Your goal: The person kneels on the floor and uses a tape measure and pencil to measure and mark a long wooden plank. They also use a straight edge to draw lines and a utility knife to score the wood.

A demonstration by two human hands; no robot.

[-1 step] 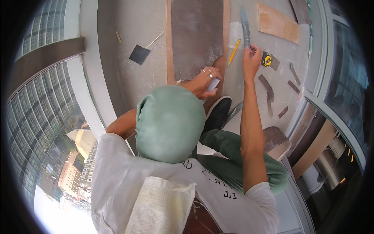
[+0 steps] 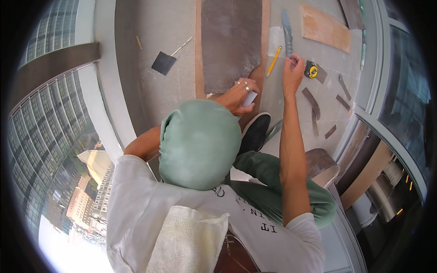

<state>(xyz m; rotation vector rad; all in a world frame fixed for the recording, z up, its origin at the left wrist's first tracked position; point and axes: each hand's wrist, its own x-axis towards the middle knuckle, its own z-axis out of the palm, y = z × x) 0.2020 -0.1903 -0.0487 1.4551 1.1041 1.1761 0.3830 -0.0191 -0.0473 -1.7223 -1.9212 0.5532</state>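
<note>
My left hand [image 2: 241, 94] is closed around a pale grey rectangular piece [image 2: 249, 98] at the near end of a dark brown sheet [image 2: 230, 43], which lies on a wider tan board [image 2: 198, 54]. My right hand [image 2: 293, 73] has curled fingers at the lower end of a long grey bladed tool [image 2: 287, 32]; what is between the fingertips is unclear. A yellow pencil [image 2: 274, 60] lies left of that hand, and a black-and-yellow tape measure [image 2: 311, 69] just right of it.
Right are a wooden panel [image 2: 325, 27], cut brown strips [image 2: 310, 98], a curved brown piece [image 2: 323, 161] and a glazed frame [image 2: 380, 91]. A black square with a stick [image 2: 163, 63] lies left, beside a window ledge [image 2: 104, 82]. My shoe [image 2: 255, 132] is below the sheet.
My right hand has shifted very slightly left at the grey tool's end. The rest looks practically the same.
</note>
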